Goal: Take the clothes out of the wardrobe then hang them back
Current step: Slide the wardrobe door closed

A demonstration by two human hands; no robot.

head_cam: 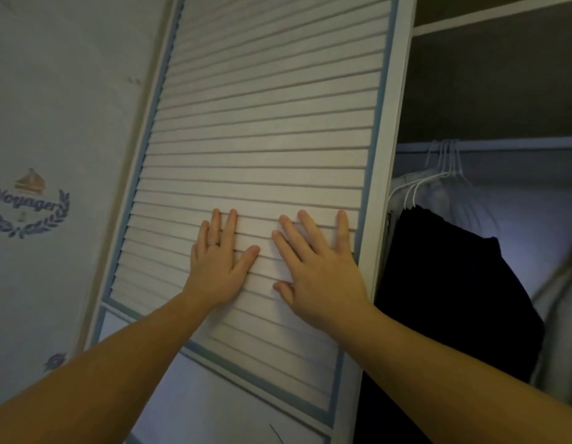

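Against the slatted wardrobe door [262, 139], near its right edge, the left hand [217, 261] and right hand [320, 267] are pressed flat, fingers straight and spread, nothing gripped. Past that edge, dark and pale clothes [451, 283] are hung on white hangers [438, 174] from the rail [518, 144].

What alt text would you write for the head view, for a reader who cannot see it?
The left hand and right hand press flat on a slatted door. To its right, a dark garment and white hangers hang on a rail.
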